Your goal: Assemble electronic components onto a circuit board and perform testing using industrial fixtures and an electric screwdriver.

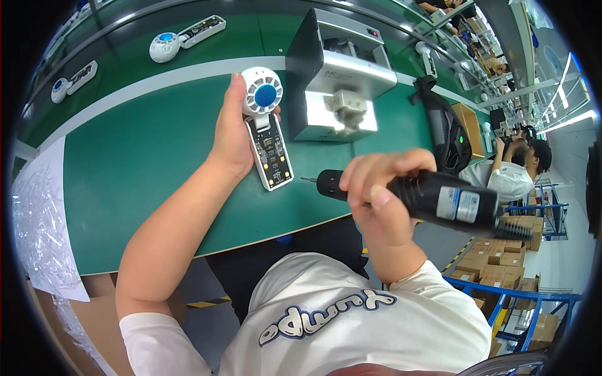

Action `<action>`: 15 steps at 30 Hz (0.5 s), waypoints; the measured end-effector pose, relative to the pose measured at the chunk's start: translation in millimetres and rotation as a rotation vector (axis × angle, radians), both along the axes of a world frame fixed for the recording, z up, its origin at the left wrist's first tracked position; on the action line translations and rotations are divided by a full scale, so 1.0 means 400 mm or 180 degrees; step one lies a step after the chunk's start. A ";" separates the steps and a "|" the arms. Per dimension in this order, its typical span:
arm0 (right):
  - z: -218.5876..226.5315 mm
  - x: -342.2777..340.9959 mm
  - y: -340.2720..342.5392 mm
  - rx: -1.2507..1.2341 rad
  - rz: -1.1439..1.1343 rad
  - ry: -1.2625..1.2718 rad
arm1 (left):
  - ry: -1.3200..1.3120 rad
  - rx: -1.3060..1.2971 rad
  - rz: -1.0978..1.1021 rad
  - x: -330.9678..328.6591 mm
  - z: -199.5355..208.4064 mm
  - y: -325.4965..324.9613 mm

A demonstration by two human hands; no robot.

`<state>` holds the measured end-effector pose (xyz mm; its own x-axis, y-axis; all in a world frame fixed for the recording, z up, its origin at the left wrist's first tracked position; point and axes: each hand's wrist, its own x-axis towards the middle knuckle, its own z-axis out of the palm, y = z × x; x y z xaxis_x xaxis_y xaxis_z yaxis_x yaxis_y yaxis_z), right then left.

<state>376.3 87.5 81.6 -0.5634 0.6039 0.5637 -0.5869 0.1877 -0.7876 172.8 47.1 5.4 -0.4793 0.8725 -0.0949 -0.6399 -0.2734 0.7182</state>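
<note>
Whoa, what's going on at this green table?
A person is holding a white fan-shaped gadget in their left hand, with its circuit board showing. Their right hand grips a black electric screwdriver. Its thin metal tip points toward the gadget's lower end but isn't touching it. A gray machine stands on the green table just beyond.

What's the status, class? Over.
Left hand holding white plastic round-headed device, dark circuit board exposed. Right hand gripping black cylindrical screwdriver, metal bit clear. Nothing between.

Left hand (234,139) partly hidden behind fan (263,121)
</note>
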 end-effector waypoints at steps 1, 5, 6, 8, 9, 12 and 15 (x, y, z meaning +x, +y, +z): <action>-0.008 0.001 -0.001 0.0137 0.0057 -0.0036 | 0.0002 -0.0021 0.0024 -0.001 0.001 0.000; -0.029 0.003 -0.006 0.0424 0.0219 -0.0102 | 0.0040 -0.0065 0.0071 0.005 -0.002 0.002; -0.031 0.002 -0.007 0.0448 0.0261 -0.0106 | 0.0060 -0.0063 0.0080 0.005 -0.002 0.002; -0.034 0.001 -0.013 0.0467 0.0308 -0.0109 | 0.0061 -0.0072 0.0083 0.003 -0.003 0.001; -0.033 0.002 -0.018 0.0423 0.0261 -0.0148 | 0.0056 -0.0068 0.0081 0.004 -0.004 0.002; -0.035 0.000 -0.025 0.0336 0.0171 -0.0233 | 0.0051 -0.0062 0.0092 0.005 -0.005 0.005; -0.043 -0.010 -0.024 0.0368 0.0133 -0.0320 | 0.0058 -0.0068 0.0104 0.003 -0.006 0.005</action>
<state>372.3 78.1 64.3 -0.6438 0.5133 0.5675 -0.5153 0.2575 -0.8174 174.1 49.0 3.0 -0.5094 0.8542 -0.1042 -0.6175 -0.2785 0.7356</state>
